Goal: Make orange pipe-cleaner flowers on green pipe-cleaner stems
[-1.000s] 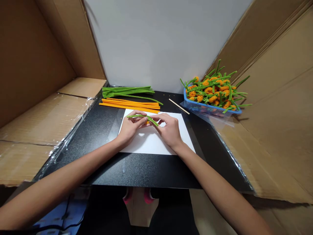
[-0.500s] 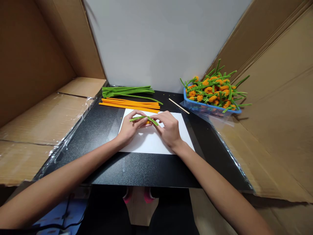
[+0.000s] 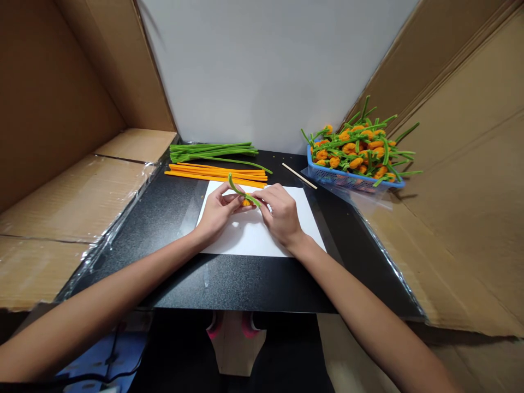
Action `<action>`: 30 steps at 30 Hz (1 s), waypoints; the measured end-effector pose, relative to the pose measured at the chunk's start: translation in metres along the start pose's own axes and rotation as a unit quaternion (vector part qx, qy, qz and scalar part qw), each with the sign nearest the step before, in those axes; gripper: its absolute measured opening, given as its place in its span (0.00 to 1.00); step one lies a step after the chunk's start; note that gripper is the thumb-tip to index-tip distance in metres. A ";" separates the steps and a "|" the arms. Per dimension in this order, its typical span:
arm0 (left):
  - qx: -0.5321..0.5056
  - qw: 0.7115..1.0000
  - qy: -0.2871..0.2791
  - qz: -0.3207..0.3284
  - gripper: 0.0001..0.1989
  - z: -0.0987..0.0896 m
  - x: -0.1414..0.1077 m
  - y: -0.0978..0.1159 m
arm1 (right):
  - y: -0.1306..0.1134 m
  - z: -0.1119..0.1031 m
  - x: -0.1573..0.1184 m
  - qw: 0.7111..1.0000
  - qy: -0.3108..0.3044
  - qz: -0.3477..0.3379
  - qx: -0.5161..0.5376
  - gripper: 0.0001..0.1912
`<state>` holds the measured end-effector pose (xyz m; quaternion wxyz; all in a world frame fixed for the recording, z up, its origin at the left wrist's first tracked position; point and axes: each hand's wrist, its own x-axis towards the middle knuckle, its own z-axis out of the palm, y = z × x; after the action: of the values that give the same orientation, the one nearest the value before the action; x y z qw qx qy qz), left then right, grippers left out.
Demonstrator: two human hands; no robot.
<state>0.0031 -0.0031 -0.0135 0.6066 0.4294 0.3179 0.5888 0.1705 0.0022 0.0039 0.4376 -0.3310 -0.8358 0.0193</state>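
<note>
Above the white paper (image 3: 245, 237), both hands are closed at a small orange pipe-cleaner piece (image 3: 246, 202) with a green pipe cleaner (image 3: 236, 186) at its top. My left hand (image 3: 218, 212) pinches the orange piece between thumb and fingers from the left. My right hand (image 3: 280, 213) grips the right end of the green pipe cleaner with thumb and forefinger. The green pipe cleaner's other end sticks up, curved, toward the back left. The fingers hide part of the orange piece.
Green pipe cleaners (image 3: 213, 150) and orange pipe cleaners (image 3: 216, 173) lie behind the hands. A thin wooden stick (image 3: 299, 176) lies to their right. At the back right, a blue basket (image 3: 347, 179) holds several orange-and-green pieces. Cardboard panels (image 3: 462, 180) flank the black table (image 3: 180, 284).
The green pipe cleaner's left end has swung up and back from lying across my left fingers. More of the orange piece shows. Both hands stay nearly in place.
</note>
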 end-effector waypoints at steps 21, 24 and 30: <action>0.251 0.938 0.033 0.236 0.13 0.003 -0.011 -0.002 | -0.020 -0.002 0.007 0.981 0.011 0.146 0.127 0.10; 0.322 0.896 0.034 0.304 0.09 0.002 -0.015 -0.002 | -0.023 -0.004 0.010 0.902 -0.031 0.295 0.312 0.15; 0.316 0.890 0.025 0.327 0.07 -0.001 -0.012 -0.003 | -0.021 -0.001 0.009 0.785 -0.010 0.425 0.451 0.16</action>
<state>0.0028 -0.0143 -0.0181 0.2036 0.6629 0.3435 0.6333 0.1560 -0.0094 0.0178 0.4765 -0.4174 -0.5111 0.5809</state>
